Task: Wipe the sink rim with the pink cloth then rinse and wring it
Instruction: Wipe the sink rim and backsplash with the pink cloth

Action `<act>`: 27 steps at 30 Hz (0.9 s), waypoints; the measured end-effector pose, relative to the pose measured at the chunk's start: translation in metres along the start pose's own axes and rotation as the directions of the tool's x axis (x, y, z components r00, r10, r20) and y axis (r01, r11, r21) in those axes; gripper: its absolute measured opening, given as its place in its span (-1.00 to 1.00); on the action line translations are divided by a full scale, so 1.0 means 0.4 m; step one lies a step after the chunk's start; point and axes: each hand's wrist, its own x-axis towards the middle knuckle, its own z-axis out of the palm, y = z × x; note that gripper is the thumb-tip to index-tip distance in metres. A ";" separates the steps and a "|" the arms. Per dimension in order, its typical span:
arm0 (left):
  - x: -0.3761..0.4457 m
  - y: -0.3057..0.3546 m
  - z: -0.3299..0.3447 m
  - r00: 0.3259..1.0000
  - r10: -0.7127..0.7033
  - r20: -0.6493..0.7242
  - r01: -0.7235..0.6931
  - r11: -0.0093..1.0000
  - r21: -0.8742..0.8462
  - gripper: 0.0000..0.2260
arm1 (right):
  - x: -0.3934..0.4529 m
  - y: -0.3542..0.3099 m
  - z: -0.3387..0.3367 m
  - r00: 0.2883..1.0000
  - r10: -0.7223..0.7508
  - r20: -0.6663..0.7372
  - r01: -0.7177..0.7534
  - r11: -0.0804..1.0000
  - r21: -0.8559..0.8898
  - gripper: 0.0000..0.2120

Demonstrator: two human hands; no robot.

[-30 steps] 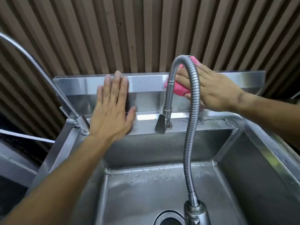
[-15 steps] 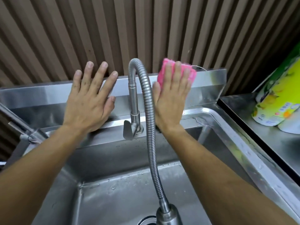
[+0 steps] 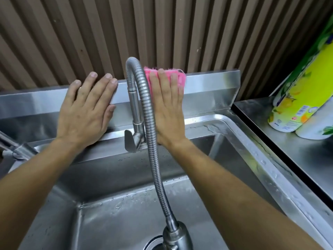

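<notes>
A pink cloth (image 3: 181, 78) lies flat against the steel back splash (image 3: 212, 87) of the sink, just right of the tap. My right hand (image 3: 169, 109) presses on it with flat fingers, and only the cloth's top and right edge show past the fingertips. My left hand (image 3: 86, 112) rests flat and empty on the same back splash, left of the tap. The sink rim (image 3: 252, 141) runs down the right side and is wet with drops.
A flexible steel tap hose (image 3: 153, 134) arches between my hands and hangs down over the drain (image 3: 153, 242). Its lever (image 3: 130, 140) sits on the back ledge. Two paper towel rolls (image 3: 295, 101) stand on the steel counter (image 3: 297, 156) at right. Another tap (image 3: 16, 148) is at far left.
My right hand turned from sideways to fingers-up and slid the cloth up to the splash's top edge. The view swung right, bringing the counter and rolls in. My left hand stays flat on the splash.
</notes>
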 end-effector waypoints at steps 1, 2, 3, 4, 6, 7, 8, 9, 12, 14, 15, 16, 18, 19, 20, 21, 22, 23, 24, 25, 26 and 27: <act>0.000 -0.001 -0.002 1.000 0.000 0.008 0.000 1.000 -0.005 -0.46 | 0.001 0.029 -0.006 1.000 -0.022 -0.004 0.022 1.000 -0.003 -0.39; 0.000 0.000 -0.004 1.000 -0.003 0.017 0.003 1.000 -0.014 -0.46 | 0.007 0.066 -0.018 0.999 0.018 -0.041 -0.019 1.000 -0.015 -0.44; 0.001 0.002 -0.006 1.000 -0.011 0.023 0.011 1.000 -0.021 -0.47 | 0.017 0.105 -0.032 0.986 0.136 -0.100 -0.138 0.990 -0.017 -0.45; 0.001 0.004 -0.007 0.999 -0.023 0.023 0.024 0.999 -0.022 -0.47 | 0.035 0.150 -0.048 0.935 0.305 -0.181 -0.307 0.951 0.015 -0.45; -0.001 0.007 -0.008 0.999 -0.040 0.017 0.040 0.999 -0.018 -0.48 | 0.073 0.228 -0.077 0.707 0.639 -0.303 -0.618 0.767 0.174 -0.41; -0.001 0.007 -0.006 0.999 -0.039 0.020 0.040 0.999 -0.024 -0.48 | 0.088 0.239 -0.084 0.605 0.731 -0.314 -0.693 0.679 0.243 -0.40; 0.000 0.008 -0.006 0.999 -0.041 0.025 0.041 0.999 -0.033 -0.48 | 0.099 0.220 -0.081 0.559 0.769 -0.309 -0.722 0.635 0.275 -0.39; 0.001 0.010 -0.005 0.999 -0.045 0.027 0.046 0.998 -0.038 -0.48 | 0.100 0.177 -0.069 0.586 0.756 -0.292 -0.715 0.652 0.254 -0.39; -0.004 0.011 -0.004 0.998 -0.061 0.024 0.062 0.998 -0.032 -0.47 | 0.039 0.022 -0.018 0.889 0.441 -0.122 -0.431 0.897 0.101 -0.39; -0.005 0.010 -0.008 0.997 -0.059 0.039 0.060 0.998 -0.034 -0.48 | 0.008 0.025 -0.025 0.966 0.258 -0.017 -0.254 0.958 0.131 -0.40; -0.004 0.010 -0.011 0.997 -0.059 0.055 0.061 0.998 -0.035 -0.48 | 0.013 0.058 -0.048 0.963 0.270 -0.023 -0.261 0.947 0.186 -0.41; -0.002 0.010 -0.013 0.996 -0.060 0.072 0.063 0.997 -0.035 -0.49 | 0.022 0.096 -0.077 0.931 0.362 -0.043 -0.339 0.902 0.268 -0.42; 0.001 0.009 -0.018 0.992 -0.070 0.101 0.073 0.997 -0.028 -0.50 | 0.029 0.140 -0.138 0.815 0.575 -0.066 -0.499 0.756 0.424 -0.45; 0.000 0.008 -0.019 0.990 -0.072 0.118 0.075 0.997 -0.027 -0.50 | 0.020 0.135 -0.158 0.813 0.581 -0.035 -0.512 0.742 0.433 -0.47; -0.001 0.007 -0.022 0.989 -0.065 0.136 0.070 0.997 -0.028 -0.50 | 0.003 0.108 -0.169 0.873 0.486 0.032 -0.455 0.789 0.413 -0.47; -0.001 0.005 -0.026 0.987 -0.056 0.151 0.061 0.998 -0.031 -0.50 | -0.020 0.073 -0.174 0.936 0.325 0.134 -0.351 0.834 0.426 -0.49; 0.000 0.004 -0.031 0.986 -0.048 0.162 0.054 0.998 -0.031 -0.50 | -0.047 0.032 -0.170 0.954 0.169 0.247 -0.269 0.846 0.461 -0.53; 0.000 0.001 -0.035 0.984 -0.044 0.172 0.049 0.998 -0.028 -0.50 | -0.068 -0.010 -0.163 0.938 0.050 0.342 -0.225 0.840 0.494 -0.55; 0.000 -0.003 -0.039 0.982 -0.038 0.183 0.043 0.999 -0.026 -0.49 | -0.084 -0.044 -0.158 0.914 -0.017 0.405 -0.210 0.835 0.508 -0.57; -0.002 -0.006 -0.041 0.981 -0.029 0.193 0.036 0.999 -0.030 -0.49 | -0.095 -0.066 -0.152 0.898 -0.032 0.440 -0.213 0.841 0.497 -0.58; -0.004 -0.009 -0.044 0.980 -0.021 0.200 0.029 0.999 -0.035 -0.49 | -0.095 -0.078 -0.151 0.883 -0.034 0.468 -0.214 0.858 0.466 -0.59; -0.003 -0.009 -0.046 0.979 -0.016 0.203 0.023 0.999 -0.036 -0.48 | -0.089 -0.070 -0.150 0.864 -0.048 0.502 -0.204 0.876 0.436 -0.61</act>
